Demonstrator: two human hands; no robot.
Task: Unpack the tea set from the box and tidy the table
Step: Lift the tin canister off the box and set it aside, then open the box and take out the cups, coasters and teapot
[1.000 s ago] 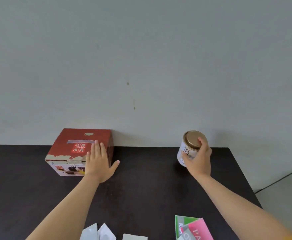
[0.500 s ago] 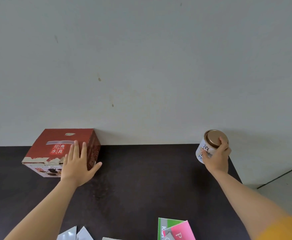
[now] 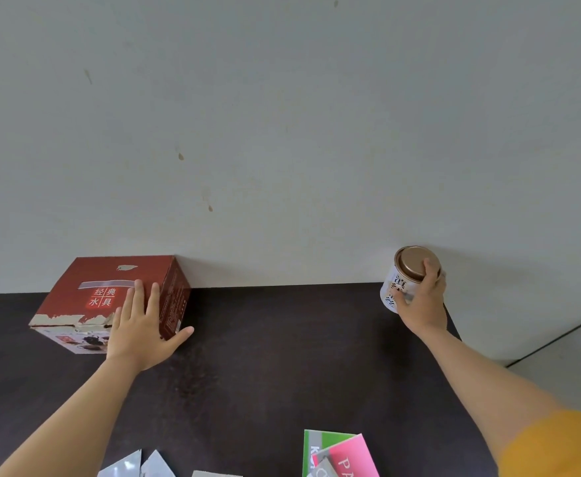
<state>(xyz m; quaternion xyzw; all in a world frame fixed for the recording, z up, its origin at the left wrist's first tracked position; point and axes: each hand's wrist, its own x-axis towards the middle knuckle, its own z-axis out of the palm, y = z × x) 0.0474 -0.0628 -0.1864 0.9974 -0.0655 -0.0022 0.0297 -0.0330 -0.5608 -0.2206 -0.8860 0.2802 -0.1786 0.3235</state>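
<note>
While my left hand (image 3: 143, 333) is lying flat and spread on the near right corner of the red box (image 3: 110, 297), my right hand (image 3: 420, 302) is wrapping around a white tin (image 3: 406, 280) with a bronze lid at the far right edge of the dark table (image 3: 265, 356). My left palm is pressing on cardboard, not gripping anything; the thumb is reaching out to the right, beside the box's lower corner. My right fingers are curling over the tin's lid and side, and the tin is leaning to the left in my grasp, its base hidden behind my hand, so I cannot tell whether it is touching the table.

The box is sitting in the left middle of the frame, its back against the wall (image 3: 282, 132), its top closed and carrying a strip of grey tape (image 3: 105, 284), with torn paper along the near edge. It is lying directly under my left hand and well apart from my right, so I am judging that the left hand is the one placed to steady or open it, while the right is busy parking the tin by the wall. The tape is running left to right across the lid, just beyond my left fingertips.

At the bottom of the frame, silver sachets (image 3: 134, 464) and pink and green leaflets (image 3: 339, 454) are lying loose, not yet tidied.
</note>
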